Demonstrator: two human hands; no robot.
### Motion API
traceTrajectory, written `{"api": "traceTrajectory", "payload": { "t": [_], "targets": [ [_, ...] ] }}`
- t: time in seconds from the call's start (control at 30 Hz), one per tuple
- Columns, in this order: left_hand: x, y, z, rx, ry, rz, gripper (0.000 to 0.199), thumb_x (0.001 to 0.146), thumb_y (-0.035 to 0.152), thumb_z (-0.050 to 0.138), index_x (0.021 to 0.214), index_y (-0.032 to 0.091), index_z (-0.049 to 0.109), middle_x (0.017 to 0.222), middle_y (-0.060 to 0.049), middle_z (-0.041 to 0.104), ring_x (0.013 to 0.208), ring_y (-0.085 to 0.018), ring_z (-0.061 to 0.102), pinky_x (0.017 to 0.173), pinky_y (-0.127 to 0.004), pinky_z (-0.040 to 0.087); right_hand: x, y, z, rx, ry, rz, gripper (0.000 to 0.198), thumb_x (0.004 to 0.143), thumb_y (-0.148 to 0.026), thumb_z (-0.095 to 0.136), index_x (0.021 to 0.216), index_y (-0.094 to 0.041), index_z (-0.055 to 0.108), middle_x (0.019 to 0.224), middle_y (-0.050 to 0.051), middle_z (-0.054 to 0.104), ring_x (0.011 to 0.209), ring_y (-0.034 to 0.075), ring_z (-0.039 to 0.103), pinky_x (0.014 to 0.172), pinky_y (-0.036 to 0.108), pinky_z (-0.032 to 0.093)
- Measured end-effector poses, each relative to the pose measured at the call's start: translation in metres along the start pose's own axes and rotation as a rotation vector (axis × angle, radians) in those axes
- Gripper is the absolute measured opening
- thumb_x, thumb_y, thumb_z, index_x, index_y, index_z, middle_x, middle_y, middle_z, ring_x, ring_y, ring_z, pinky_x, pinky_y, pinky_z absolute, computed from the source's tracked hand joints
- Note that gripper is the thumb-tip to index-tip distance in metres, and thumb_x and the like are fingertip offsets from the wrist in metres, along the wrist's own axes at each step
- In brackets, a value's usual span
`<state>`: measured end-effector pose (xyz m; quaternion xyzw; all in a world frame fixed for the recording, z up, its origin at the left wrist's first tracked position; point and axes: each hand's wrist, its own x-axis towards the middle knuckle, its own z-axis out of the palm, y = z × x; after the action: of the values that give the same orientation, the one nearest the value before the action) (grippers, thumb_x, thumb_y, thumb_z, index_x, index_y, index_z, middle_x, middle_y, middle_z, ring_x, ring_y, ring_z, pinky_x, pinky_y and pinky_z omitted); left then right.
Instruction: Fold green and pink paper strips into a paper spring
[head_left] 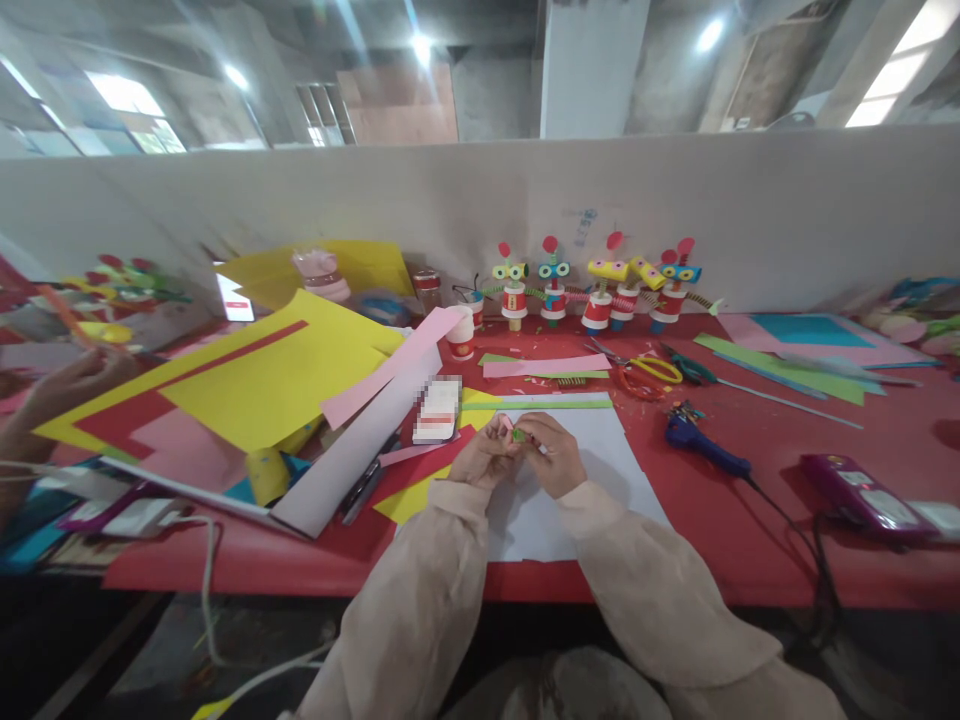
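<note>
My left hand (pixel 484 455) and my right hand (pixel 553 455) meet above a white sheet of paper (pixel 600 490). Both are closed in a pinch on a small pink and green paper piece (pixel 517 435), partly hidden by the fingers; it looks like folded strips. Just beyond my hands, a long green paper strip (pixel 555 404) lies across the sheet's far edge. A small green folded paper spring (pixel 571 381) sits behind it, near a flat pink strip (pixel 547 367). To the left of my left hand lies a phone (pixel 437 410).
Paper-cup figures (pixel 553 300) line the back partition. Scissors (pixel 649 375), pliers (pixel 686 368) and a blue glue gun (pixel 705 445) with a cord lie right. Large yellow sheets (pixel 285 390) and a white roll (pixel 345 460) fill the left. Another person's hand (pixel 82 385) shows far left.
</note>
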<state>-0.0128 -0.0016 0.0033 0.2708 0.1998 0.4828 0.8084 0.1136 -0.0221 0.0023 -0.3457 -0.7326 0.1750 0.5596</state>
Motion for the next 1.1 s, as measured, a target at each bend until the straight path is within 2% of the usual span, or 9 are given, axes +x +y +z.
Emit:
{"api": "traceTrajectory", "payload": {
  "t": [0.17, 0.27, 0.43, 0.57, 0.7, 0.93, 1.1],
  "targets": [
    [0.001, 0.0, -0.002, 0.02, 0.026, 0.01, 0.028, 0.052, -0.004, 0.066, 0.065, 0.016, 0.051, 0.054, 0.006, 0.048, 0.045, -0.004, 0.047, 0.044, -0.013, 0.039, 0.001, 0.002, 0.001, 0.033, 0.009, 0.038, 0.007, 0.079, -0.026, 0.059, 0.082, -0.022, 0.063, 0.083, 0.006, 0.061, 0.079, 0.019, 0.057, 0.067, 0.03, 0.048],
    [0.0, 0.001, 0.0, 0.022, 0.071, 0.006, 0.03, 0.053, 0.0, 0.071, 0.072, 0.016, 0.054, 0.061, 0.004, 0.055, 0.051, -0.005, 0.052, 0.049, -0.015, 0.042, 0.002, 0.006, 0.004, 0.038, 0.031, 0.133, 0.009, 0.077, -0.025, 0.059, 0.083, -0.022, 0.065, 0.082, 0.004, 0.063, 0.075, 0.017, 0.057, 0.067, 0.029, 0.048],
    [0.001, -0.002, 0.004, 0.045, 0.139, 0.076, 0.032, 0.056, 0.014, 0.078, 0.083, 0.017, 0.06, 0.073, 0.0, 0.063, 0.061, -0.009, 0.058, 0.059, -0.02, 0.046, 0.001, 0.012, 0.008, 0.112, 0.122, 0.292, 0.029, 0.073, -0.023, 0.062, 0.102, -0.026, 0.064, 0.094, 0.002, 0.065, 0.078, 0.016, 0.059, 0.074, 0.03, 0.049],
    [0.004, -0.006, 0.003, 0.066, 0.149, 0.192, 0.029, 0.054, 0.018, 0.08, 0.076, 0.017, 0.062, 0.072, 0.002, 0.063, 0.065, -0.008, 0.058, 0.068, -0.021, 0.047, 0.001, 0.015, 0.007, 0.198, 0.157, 0.341, 0.023, 0.072, -0.026, 0.064, 0.095, -0.026, 0.066, 0.096, 0.003, 0.065, 0.08, 0.017, 0.061, 0.072, 0.029, 0.051],
    [0.004, -0.007, 0.006, 0.094, 0.165, 0.239, 0.025, 0.055, 0.019, 0.08, 0.071, 0.016, 0.061, 0.077, 0.001, 0.065, 0.073, -0.011, 0.06, 0.077, -0.025, 0.046, 0.002, 0.016, 0.006, 0.227, 0.162, 0.4, 0.023, 0.073, -0.029, 0.062, 0.096, -0.025, 0.067, 0.1, 0.004, 0.063, 0.082, 0.018, 0.061, 0.069, 0.029, 0.052],
    [0.003, -0.011, 0.009, 0.265, 0.242, 0.322, 0.022, 0.057, 0.022, 0.077, 0.071, 0.017, 0.061, 0.072, 0.002, 0.062, 0.067, -0.01, 0.058, 0.073, -0.026, 0.046, 0.003, 0.017, 0.007, 0.236, 0.233, 0.453, 0.017, 0.072, -0.035, 0.061, 0.078, -0.021, 0.068, 0.094, 0.006, 0.063, 0.081, 0.019, 0.06, 0.065, 0.029, 0.051],
    [0.002, -0.009, 0.009, 0.427, 0.292, 0.384, 0.019, 0.059, 0.023, 0.074, 0.071, 0.018, 0.061, 0.07, 0.002, 0.061, 0.068, -0.012, 0.057, 0.07, -0.026, 0.045, 0.005, 0.017, 0.004, 0.262, 0.145, 0.498, 0.017, 0.072, -0.035, 0.059, 0.075, -0.02, 0.068, 0.08, 0.003, 0.065, 0.073, 0.017, 0.058, 0.066, 0.029, 0.048]
  ]
}}
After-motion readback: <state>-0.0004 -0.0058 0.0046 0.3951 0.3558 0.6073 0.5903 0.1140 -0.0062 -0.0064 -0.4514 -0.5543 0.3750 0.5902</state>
